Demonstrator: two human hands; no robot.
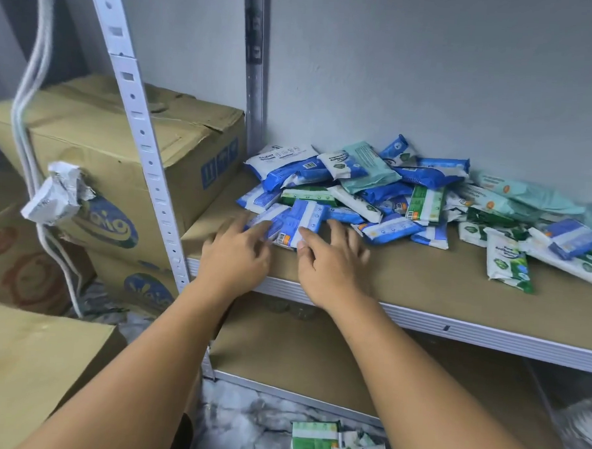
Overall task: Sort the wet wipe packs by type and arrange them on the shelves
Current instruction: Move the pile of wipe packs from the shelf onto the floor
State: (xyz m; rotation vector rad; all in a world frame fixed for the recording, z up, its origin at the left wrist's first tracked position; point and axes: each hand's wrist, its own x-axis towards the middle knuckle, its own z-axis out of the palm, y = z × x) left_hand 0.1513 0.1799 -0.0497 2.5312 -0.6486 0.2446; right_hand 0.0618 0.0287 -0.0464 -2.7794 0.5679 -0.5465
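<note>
two hands, left hand [238, 255] and right hand [333, 264], spread on blue packs [298, 221], 8 o'clock of the pile [385, 191]. i'd judge them light, soft, slippery; grip by edges.

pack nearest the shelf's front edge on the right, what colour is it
The pack is white, green at its near end; head view shows it best.

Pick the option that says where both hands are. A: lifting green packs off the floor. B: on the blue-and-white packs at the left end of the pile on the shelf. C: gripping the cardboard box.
B: the left hand and the right hand both reach with spread fingers onto blue-and-white packs at the left end of the pile on the shelf.
</note>
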